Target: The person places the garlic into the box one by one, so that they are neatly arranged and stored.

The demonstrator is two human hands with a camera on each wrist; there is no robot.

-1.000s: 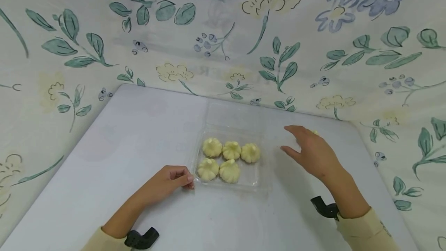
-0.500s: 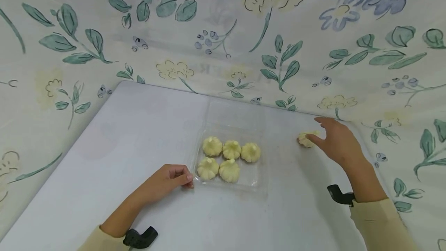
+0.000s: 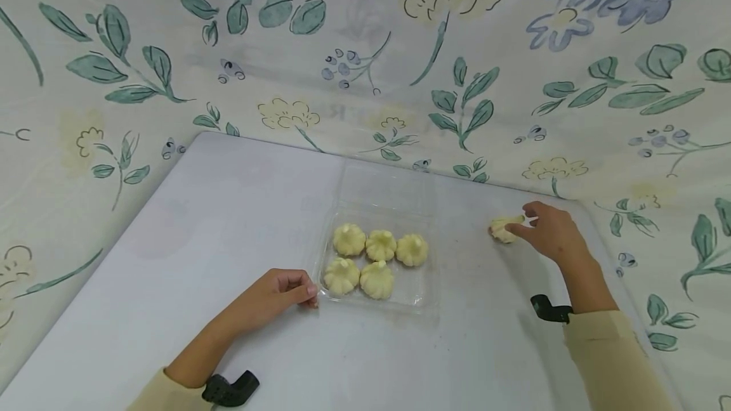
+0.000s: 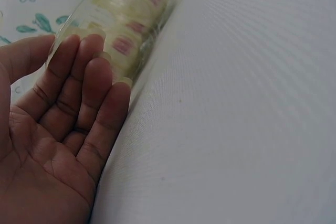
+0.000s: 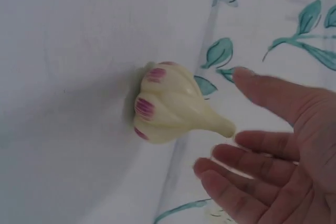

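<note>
A single garlic bulb [image 3: 501, 231] rests on the table at the far right. In the right wrist view this garlic bulb [image 5: 170, 106] is cream with purple streaks, its stem toward my palm. My right hand [image 3: 553, 232] is spread beside it, thumb and fingers on either side of the stem, with a gap still showing. Several garlic bulbs [image 3: 381, 246] lie in two rows in a clear plastic box [image 3: 410, 285], whose front right spot holds none. My left hand [image 3: 274, 297] rests on the table at the box's front left corner, relaxed fingers against its side [image 4: 113, 85].
The box's clear lid [image 3: 385, 189] lies folded back toward the rear of the white table [image 3: 228, 208]. A floral cloth [image 3: 365, 49] rises behind the table and along its sides. Black wrist cameras [image 3: 231, 390] sit on both forearms.
My right hand has moved right and reached the lone garlic bulb, which it earlier mostly covered from view; its fingers have drawn closer around the stem. The left hand has stayed put.
</note>
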